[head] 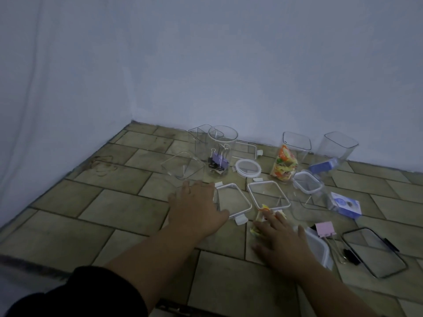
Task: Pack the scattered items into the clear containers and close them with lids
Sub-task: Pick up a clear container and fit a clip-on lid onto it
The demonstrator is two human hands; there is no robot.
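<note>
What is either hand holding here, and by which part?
Left hand lies flat beside a square lid, gripping nothing. Right hand covers a yellow snack packet; whether it grips it cannot be told.

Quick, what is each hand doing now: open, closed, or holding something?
Left hand: open, flat on the floor, beside the square lid.
Right hand: open, fingers spread over the snack packet; no grasp visible.
</note>
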